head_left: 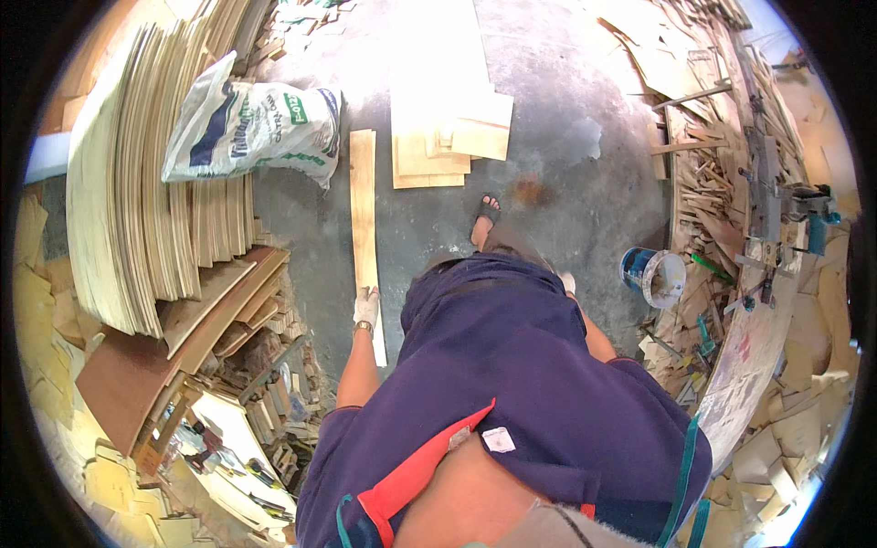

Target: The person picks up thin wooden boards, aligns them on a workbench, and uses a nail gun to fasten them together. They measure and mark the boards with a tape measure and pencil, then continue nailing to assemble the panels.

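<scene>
On the grey concrete floor point(566, 137) of a woodworking space, a person in a dark blue shirt bends forward, and the left hand point(366, 307), wearing a pale glove, is closed around the near end of a long narrow wooden strip point(364, 205). The strip runs away from the hand across the floor, its far end lying just beside a printed white sack point(251, 123) that leans on a tall stack of thin plywood sheets point(137, 201). The right hand point(569, 284) shows only as a pale gloved sliver past the torso, so I cannot tell how its fingers stand or whether it holds anything. A sandalled foot point(485, 219) stands ahead of the body, near a few flat plywood panels point(443, 137) lying on the floor. To the right, a blue-and-white bucket point(653, 274) sits at the edge of a curved workbench point(758, 301) heaped with wood offcuts.
</scene>
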The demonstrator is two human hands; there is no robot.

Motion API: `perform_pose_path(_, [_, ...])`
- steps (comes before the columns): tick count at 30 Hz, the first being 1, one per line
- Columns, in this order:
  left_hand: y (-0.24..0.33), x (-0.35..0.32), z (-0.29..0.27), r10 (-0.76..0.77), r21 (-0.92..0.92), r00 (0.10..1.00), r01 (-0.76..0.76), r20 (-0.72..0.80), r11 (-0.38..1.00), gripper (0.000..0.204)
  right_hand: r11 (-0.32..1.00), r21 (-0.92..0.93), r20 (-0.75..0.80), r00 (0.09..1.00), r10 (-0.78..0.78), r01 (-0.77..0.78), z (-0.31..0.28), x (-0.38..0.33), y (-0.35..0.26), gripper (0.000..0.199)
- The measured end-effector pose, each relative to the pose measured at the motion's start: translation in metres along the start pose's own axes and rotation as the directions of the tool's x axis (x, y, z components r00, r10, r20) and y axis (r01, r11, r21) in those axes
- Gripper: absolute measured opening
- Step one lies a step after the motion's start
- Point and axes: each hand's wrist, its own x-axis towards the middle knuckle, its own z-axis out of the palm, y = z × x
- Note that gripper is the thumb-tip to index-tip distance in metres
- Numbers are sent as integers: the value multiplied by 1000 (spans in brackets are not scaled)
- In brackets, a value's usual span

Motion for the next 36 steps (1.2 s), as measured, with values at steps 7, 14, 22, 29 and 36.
perform_pose_path(7, [171,14,8,204,78,943,-189,-265,979,56,883,449,-86,990,-113,140,-80,58,-137,40])
perform_pose_path(14, [285,49,26,286,-120,946,-305,-154,945,64,924,340,-54,985,-166,175,-146,70,-223,38])
perform_pose_path(22, [327,132,49,220,-28,975,-220,-6,975,60,976,146,-57,986,-154,161,-158,97,-237,41])
perform_pose_path(29, [352,169,47,-70,109,990,56,122,992,102,979,-67,-145,969,-200,192,-176,139,-280,51])
perform_pose_path(36, [355,214,99,-11,211,992,37,-123,977,96,986,-107,20,992,-122,124,-151,215,-370,59])
